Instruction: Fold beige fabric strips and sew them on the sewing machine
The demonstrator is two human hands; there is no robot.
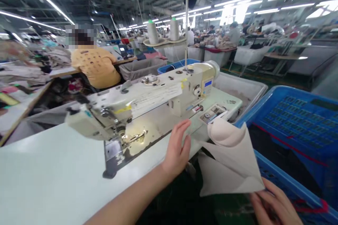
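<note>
A pale beige fabric piece with a rounded, cup-like fold (232,161) hangs between the sewing table and a blue crate. My right hand (274,202), at the lower right, pinches its bottom corner. My left hand (178,149) is raised over the table's front edge, its fingers stretched out with nothing in them, to the left of the fabric and apart from it. Behind my left hand stands a white sewing machine (158,93), its lit needle area at the left end. The far fingers of my right hand are partly hidden by the fabric.
Blue crates (298,112) holding dark cloth stand at the right. The pale table (39,179) spans the lower left. Two thread cones (152,32) stand behind the machine near an upright pole. A person in a yellow shirt (95,65) sits beyond, beside a grey cloth bin (144,68).
</note>
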